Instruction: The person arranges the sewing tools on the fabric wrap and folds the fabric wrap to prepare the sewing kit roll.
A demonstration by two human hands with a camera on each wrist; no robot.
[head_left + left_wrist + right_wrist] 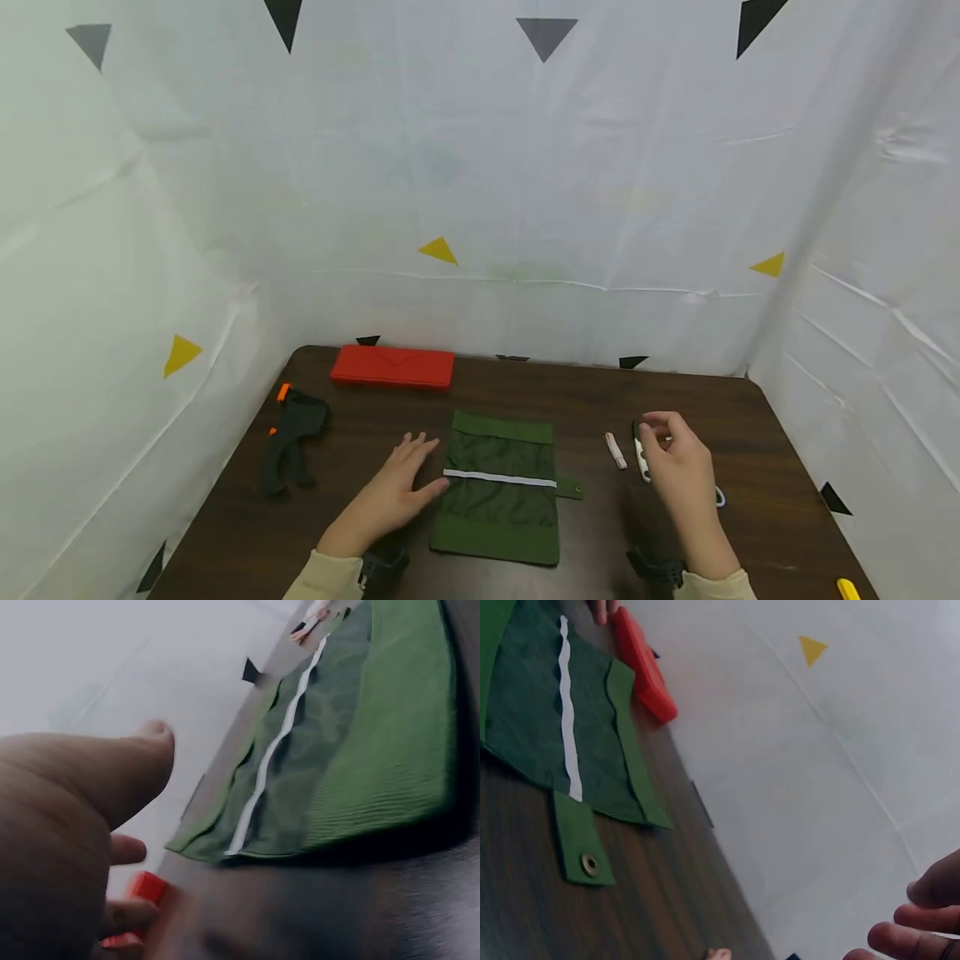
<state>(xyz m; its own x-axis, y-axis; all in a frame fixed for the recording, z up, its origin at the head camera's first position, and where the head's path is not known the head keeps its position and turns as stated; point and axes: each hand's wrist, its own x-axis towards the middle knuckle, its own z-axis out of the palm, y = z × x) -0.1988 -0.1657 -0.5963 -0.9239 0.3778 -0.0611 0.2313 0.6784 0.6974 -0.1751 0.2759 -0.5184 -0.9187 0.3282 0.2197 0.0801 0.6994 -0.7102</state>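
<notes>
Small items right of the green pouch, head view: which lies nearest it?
The pink stick, leftmost of them; the black-and-white tool beside the right hand comes next, the pale loop and yellow item farther right.

Well back from the far edge of the table (765, 500), pale beige cloth is worn on both arms, with the left sleeve (326, 577) and the right sleeve (716, 586) ended at the wrists. On the inner side of the wrists, a dark left device (384, 565) and a dark right device (654, 569) are worn, their details too small to be made out. The left hand (393, 496) and the right hand (681, 467) are seen bare
</notes>
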